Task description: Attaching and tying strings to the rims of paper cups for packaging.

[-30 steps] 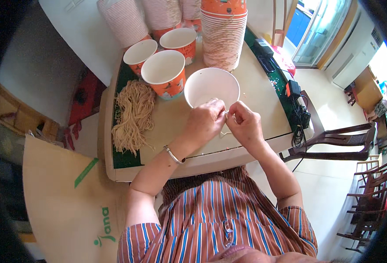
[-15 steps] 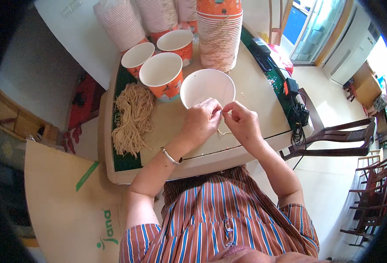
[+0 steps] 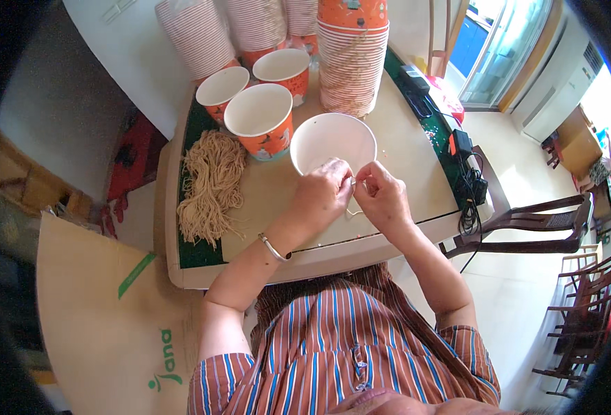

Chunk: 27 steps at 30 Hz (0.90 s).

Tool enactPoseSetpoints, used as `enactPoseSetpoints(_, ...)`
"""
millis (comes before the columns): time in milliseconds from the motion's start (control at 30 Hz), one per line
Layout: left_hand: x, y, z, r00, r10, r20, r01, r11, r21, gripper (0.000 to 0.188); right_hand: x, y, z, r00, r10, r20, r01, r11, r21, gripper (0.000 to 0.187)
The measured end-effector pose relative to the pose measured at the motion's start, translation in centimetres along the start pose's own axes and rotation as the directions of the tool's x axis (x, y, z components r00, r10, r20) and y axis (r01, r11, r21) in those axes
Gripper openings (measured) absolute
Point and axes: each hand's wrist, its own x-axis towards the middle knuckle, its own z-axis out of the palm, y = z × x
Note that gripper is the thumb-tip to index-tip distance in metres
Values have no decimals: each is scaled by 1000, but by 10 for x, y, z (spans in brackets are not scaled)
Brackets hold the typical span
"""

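Note:
A white-lined paper tub [image 3: 326, 135] stands in front of me, and both hands meet at its near rim. My left hand [image 3: 327, 190] pinches with thumb and forefinger beside the rim. Close against it, my right hand [image 3: 381, 196] pinches too. A pale cord [image 3: 352, 211] trails below the fingertips and runs up between the two hands; how it is tied or threaded is hidden by the fingers. To the left lies a bundle of beige cords [image 3: 210, 183]. Behind it stand several orange paper tubs, the nearest one [image 3: 258, 124] with its mouth facing up.
Tall stacks of paper tubs [image 3: 352, 66] rise at the table's back, others [image 3: 196, 38] in clear plastic. Adapters and black cables [image 3: 473, 181] lie along the right edge of the table [image 3: 416, 152]. A dark chair [image 3: 540, 225] stands right; a cardboard sheet [image 3: 105, 304] leans at lower left.
The view has shifted slightly, moving the table's things a little to the right in it. My hands remain together at the tub's rim, with the fingers slightly shifted.

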Motion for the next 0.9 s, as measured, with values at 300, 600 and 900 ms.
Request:
enactPoseSetpoints(300,-2,0,8,998,36,-44,-34,998,45,7,-4,4,0,995,-98,-30,96,993,-63,16)
enactPoseSetpoints(600,-2,2,1,999,-39,2,39,996,-82,17,-1,-2,-26,984,-144,102,163,963,-213,14)
enactPoseSetpoints(900,2,-1,-3,992,90,88,-56,942,-330,21,2,-13,-33,980,-178,86,179,984,-8,16)
